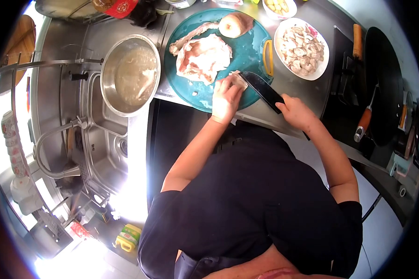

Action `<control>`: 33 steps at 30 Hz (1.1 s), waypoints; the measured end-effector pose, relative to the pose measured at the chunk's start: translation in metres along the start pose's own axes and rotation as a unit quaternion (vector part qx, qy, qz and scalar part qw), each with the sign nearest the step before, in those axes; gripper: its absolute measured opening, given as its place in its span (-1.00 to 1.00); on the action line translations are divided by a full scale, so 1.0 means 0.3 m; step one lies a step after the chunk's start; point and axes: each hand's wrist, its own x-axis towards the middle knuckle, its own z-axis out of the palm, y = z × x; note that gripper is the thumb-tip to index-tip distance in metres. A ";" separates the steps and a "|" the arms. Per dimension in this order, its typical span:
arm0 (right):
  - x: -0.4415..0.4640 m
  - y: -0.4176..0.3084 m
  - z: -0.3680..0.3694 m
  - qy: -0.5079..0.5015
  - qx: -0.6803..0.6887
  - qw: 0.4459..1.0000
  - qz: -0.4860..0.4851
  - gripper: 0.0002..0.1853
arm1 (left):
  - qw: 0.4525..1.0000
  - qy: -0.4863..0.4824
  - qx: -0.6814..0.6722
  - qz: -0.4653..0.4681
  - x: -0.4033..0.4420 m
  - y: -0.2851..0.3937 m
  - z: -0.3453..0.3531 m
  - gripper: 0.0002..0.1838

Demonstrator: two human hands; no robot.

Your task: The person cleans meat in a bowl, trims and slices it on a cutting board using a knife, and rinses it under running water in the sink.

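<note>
On a round teal cutting board [186, 35], my left hand [226, 98] presses its curled fingers on a small piece of pale meat [239, 80] near the front edge. My right hand [297, 111] grips the handle of a dark-bladed kitchen knife [261, 89], whose blade lies against the right side of that piece. Behind my left hand spreads a large pale piece of meat [204, 58], with a long strip [195, 36] beside it. A peeled, rounded root vegetable or similar pale lump [235, 24] sits at the board's back.
Right of the board stands a white bowl [324, 65] of diced pale pieces, with a smaller bowl [280, 15] behind. A metal basin [106, 100] of cloudy water rests by the sink [104, 158] at left. A black wok [381, 88] is far right.
</note>
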 end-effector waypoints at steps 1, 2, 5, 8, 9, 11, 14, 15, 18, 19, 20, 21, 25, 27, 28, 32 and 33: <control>-0.006 -0.013 -0.007 -0.002 -0.006 1.000 0.006 -0.66 | 1.000 -0.001 0.007 -0.003 0.004 0.005 -0.007 -0.82; -0.012 -0.026 -0.017 -0.004 -0.012 1.000 0.011 -0.66 | 1.000 0.004 0.010 -0.007 0.009 0.006 -0.007 -0.83; -0.009 -0.021 -0.014 -0.008 -0.004 1.000 0.018 -0.65 | 0.999 0.017 0.017 -0.025 0.020 -0.001 0.010 -0.87; 0.017 0.016 -0.003 -0.016 0.032 0.999 0.014 -0.64 | 0.999 0.027 0.029 -0.037 0.012 -0.006 0.030 -0.89; 0.027 0.025 0.003 -0.020 0.048 0.999 0.011 -0.64 | 0.998 0.027 0.040 -0.036 0.009 0.000 0.029 -0.88; 0.050 0.021 0.017 -0.007 0.038 0.999 -0.006 -0.63 | 0.997 0.027 0.052 -0.041 0.005 0.005 0.032 -0.87; 0.038 -0.002 0.001 -0.007 0.029 1.000 0.004 -0.63 | 0.996 0.033 0.057 -0.064 -0.005 -0.007 0.040 -0.86; 0.034 -0.007 -0.009 -0.011 0.026 1.000 0.012 -0.62 | 0.995 0.041 0.058 -0.075 0.001 -0.002 0.043 -0.85; 0.024 0.041 0.006 -0.013 0.062 0.998 0.002 -0.63 | 0.991 0.080 0.036 -0.105 0.030 0.009 0.045 -0.84; 0.019 0.043 0.008 -0.009 0.054 0.998 -0.002 -0.63 | 0.989 0.095 0.024 -0.114 0.045 0.011 0.046 -0.84; 0.012 0.037 0.007 -0.005 0.046 0.999 -0.007 -0.64 | 0.986 0.087 0.008 -0.144 0.051 0.006 0.053 -0.86; 0.008 0.030 0.006 -0.001 0.037 0.999 -0.013 -0.64 | 0.982 0.080 -0.007 -0.174 0.059 -0.002 0.063 -0.87; 0.005 0.031 0.015 0.005 0.042 0.999 -0.009 -0.64 | 0.982 -0.011 0.025 -0.187 0.097 -0.021 0.078 -0.87; 0.007 0.065 0.033 0.009 0.069 0.997 -0.029 -0.64 | 0.975 -0.042 0.022 -0.216 0.108 -0.034 0.078 -0.87; 0.003 0.062 0.032 0.013 0.070 0.997 -0.030 -0.64 | 0.974 -0.042 0.007 -0.221 0.109 -0.037 0.077 -0.87; 0.016 0.087 0.059 0.041 0.094 0.994 -0.047 -0.65 | 0.961 -0.012 -0.083 -0.265 0.120 -0.028 0.060 -0.85; 0.021 0.079 0.059 0.037 0.093 0.994 -0.034 -0.65 | 0.961 0.006 -0.087 -0.263 0.124 -0.030 0.063 -0.85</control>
